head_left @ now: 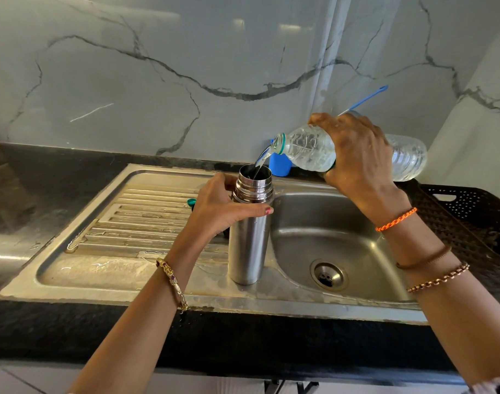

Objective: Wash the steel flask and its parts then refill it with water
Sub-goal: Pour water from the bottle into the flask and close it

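Head view: left hand [217, 209] curls around the upright steel flask [250, 228], right hand [356, 157] grips the tipped water bottle [308, 150].

Single head-worn wide-angle view, looking forward and steeply down from above the counter's [72, 331] front edge toward the marble back wall [186, 66]. The sink [299, 231] and its drainboard [135, 211] fill the middle at close range, with both forearms entering from the bottom corners. Lens distortion bows the counter's edges; only one view is supplied, so nothing is shared.
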